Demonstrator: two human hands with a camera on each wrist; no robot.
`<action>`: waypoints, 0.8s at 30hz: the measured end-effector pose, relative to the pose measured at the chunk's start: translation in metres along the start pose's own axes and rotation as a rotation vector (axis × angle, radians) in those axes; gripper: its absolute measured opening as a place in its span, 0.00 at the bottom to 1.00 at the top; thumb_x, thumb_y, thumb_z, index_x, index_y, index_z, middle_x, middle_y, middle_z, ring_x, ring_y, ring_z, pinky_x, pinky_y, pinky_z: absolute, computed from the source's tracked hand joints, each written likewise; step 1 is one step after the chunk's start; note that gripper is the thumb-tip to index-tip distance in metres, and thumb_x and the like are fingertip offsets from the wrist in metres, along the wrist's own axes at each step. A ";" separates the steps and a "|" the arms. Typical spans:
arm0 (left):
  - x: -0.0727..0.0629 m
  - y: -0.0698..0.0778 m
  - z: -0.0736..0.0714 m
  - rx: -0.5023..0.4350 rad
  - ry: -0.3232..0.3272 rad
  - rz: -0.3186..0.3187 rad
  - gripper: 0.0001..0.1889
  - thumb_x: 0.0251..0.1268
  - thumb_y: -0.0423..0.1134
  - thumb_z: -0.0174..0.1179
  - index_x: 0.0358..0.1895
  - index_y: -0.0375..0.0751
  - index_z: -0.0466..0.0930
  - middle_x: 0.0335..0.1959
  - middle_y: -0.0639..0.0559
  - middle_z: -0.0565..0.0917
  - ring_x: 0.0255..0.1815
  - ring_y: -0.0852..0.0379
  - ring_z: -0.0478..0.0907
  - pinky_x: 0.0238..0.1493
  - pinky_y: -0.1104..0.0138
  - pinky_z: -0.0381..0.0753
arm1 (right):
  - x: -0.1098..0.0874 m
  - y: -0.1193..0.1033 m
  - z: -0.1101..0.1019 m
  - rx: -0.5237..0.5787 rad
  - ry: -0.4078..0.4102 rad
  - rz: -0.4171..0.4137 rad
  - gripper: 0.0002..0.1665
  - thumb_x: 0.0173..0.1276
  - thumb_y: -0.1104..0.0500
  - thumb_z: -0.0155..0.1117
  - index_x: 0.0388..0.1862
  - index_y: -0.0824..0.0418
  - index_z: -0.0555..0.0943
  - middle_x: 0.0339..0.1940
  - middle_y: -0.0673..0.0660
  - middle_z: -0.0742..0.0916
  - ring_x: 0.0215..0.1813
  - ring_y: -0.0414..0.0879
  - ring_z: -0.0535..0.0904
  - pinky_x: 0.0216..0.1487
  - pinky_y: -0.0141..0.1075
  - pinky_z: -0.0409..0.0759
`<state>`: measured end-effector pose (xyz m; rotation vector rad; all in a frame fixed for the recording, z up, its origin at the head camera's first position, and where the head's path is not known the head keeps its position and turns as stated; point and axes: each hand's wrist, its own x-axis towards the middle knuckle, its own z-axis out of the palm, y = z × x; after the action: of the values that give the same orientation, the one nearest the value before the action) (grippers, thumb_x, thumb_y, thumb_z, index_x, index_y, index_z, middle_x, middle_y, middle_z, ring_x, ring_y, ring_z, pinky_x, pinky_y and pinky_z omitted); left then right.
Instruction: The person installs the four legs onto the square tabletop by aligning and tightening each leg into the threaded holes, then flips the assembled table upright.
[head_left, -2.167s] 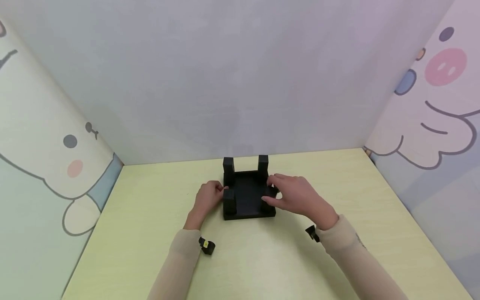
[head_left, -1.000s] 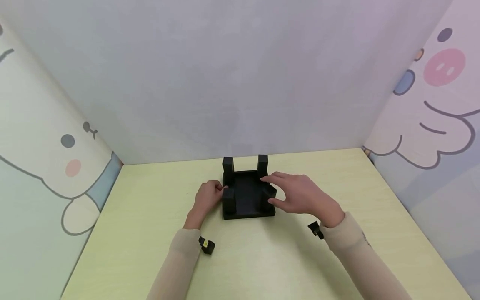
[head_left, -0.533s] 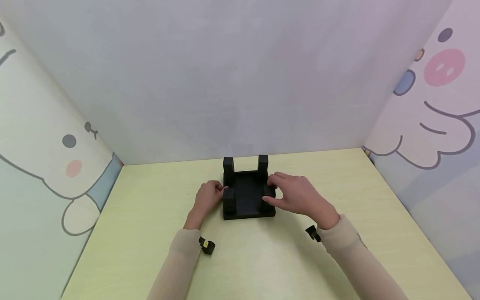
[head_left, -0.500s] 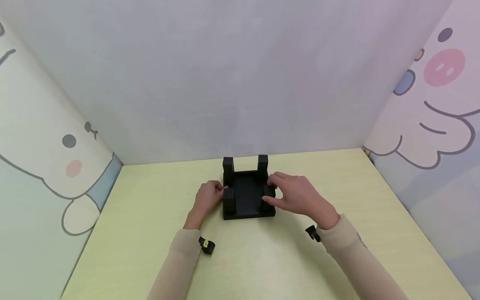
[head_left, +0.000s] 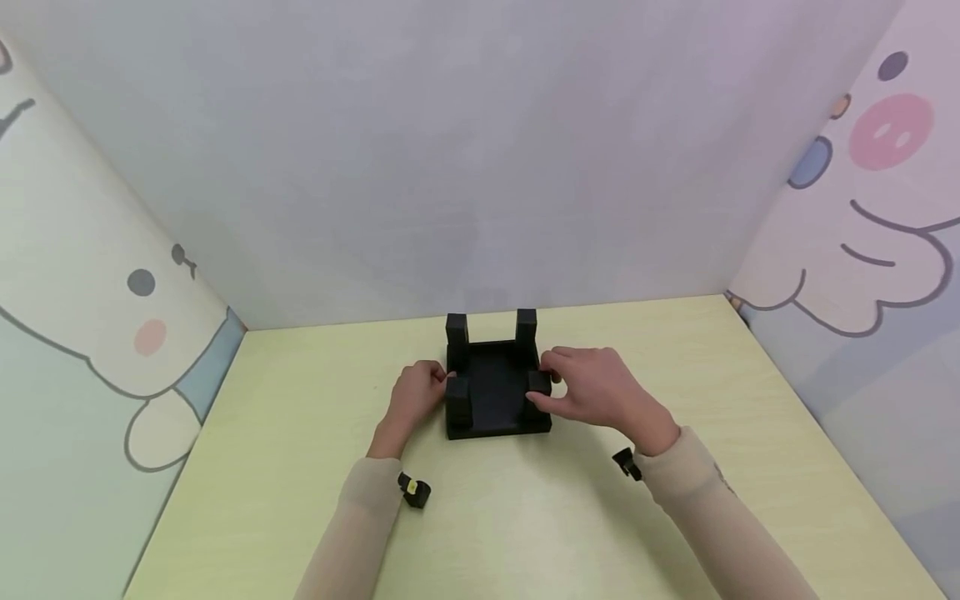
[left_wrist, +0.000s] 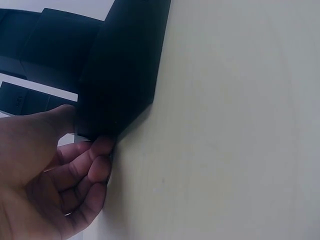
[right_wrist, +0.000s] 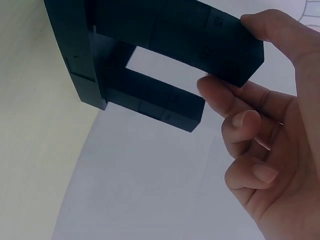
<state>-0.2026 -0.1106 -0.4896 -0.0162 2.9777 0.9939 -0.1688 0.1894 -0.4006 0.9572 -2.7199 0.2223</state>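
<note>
A black square base (head_left: 495, 390) with a raised edge lies on the table, like an upturned little stool. Upright block legs stand at its corners, among them the far left leg (head_left: 457, 333) and the far right leg (head_left: 527, 327). With thumb and fingers my right hand (head_left: 592, 387) pinches the top of the near right leg (right_wrist: 220, 42); its other fingers curl free below. On the opposite side, my left hand (head_left: 416, 392) grips the edge of the base (left_wrist: 120, 75) beside the near left leg (head_left: 458, 404), thumb on one face and fingers on the other.
The pale wooden table (head_left: 300, 400) meets a plain grey-white wall (head_left: 480, 167) behind the base. Side panels with cartoon animals stand left (head_left: 97, 350) and right (head_left: 862, 242). Small black cameras hang at the left wrist (head_left: 414, 490) and the right wrist (head_left: 626, 463).
A second ago my right fingers were spread and the near right leg's top sat at an angle; now the fingers pinch it and it sits square. Left hand and base stay put.
</note>
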 end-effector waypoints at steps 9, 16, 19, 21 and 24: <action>0.001 0.002 0.000 0.029 0.004 0.022 0.16 0.68 0.45 0.63 0.24 0.41 0.81 0.17 0.53 0.77 0.20 0.57 0.72 0.24 0.68 0.66 | 0.000 0.002 0.004 -0.005 0.051 -0.018 0.24 0.59 0.34 0.71 0.33 0.52 0.77 0.24 0.38 0.79 0.18 0.30 0.63 0.20 0.28 0.61; 0.000 0.001 0.000 0.012 -0.012 0.004 0.16 0.69 0.46 0.63 0.24 0.42 0.81 0.18 0.54 0.77 0.21 0.57 0.71 0.25 0.68 0.66 | -0.004 0.001 0.003 0.106 -0.049 0.059 0.24 0.63 0.33 0.68 0.37 0.51 0.78 0.29 0.41 0.81 0.20 0.31 0.65 0.25 0.28 0.64; 0.000 0.000 0.001 0.005 -0.018 -0.002 0.16 0.69 0.47 0.64 0.24 0.42 0.81 0.17 0.55 0.76 0.21 0.58 0.70 0.24 0.68 0.66 | -0.006 0.002 0.002 0.154 -0.082 0.087 0.26 0.64 0.30 0.66 0.39 0.50 0.79 0.32 0.42 0.83 0.22 0.31 0.67 0.27 0.29 0.66; 0.000 0.001 0.000 0.005 -0.014 -0.001 0.16 0.69 0.47 0.64 0.24 0.42 0.82 0.17 0.55 0.77 0.21 0.58 0.70 0.24 0.68 0.66 | -0.006 0.004 0.002 0.177 -0.091 0.104 0.26 0.65 0.29 0.64 0.40 0.49 0.80 0.33 0.41 0.83 0.24 0.31 0.68 0.29 0.30 0.68; 0.001 0.000 -0.001 0.009 -0.007 0.002 0.16 0.69 0.47 0.64 0.24 0.42 0.82 0.17 0.55 0.77 0.21 0.58 0.70 0.25 0.68 0.66 | -0.004 0.008 0.000 0.211 -0.096 0.124 0.22 0.70 0.30 0.59 0.39 0.45 0.81 0.33 0.38 0.82 0.26 0.31 0.70 0.32 0.31 0.70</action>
<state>-0.2031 -0.1108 -0.4890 -0.0101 2.9764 0.9791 -0.1706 0.1977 -0.4025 0.8724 -2.8910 0.5080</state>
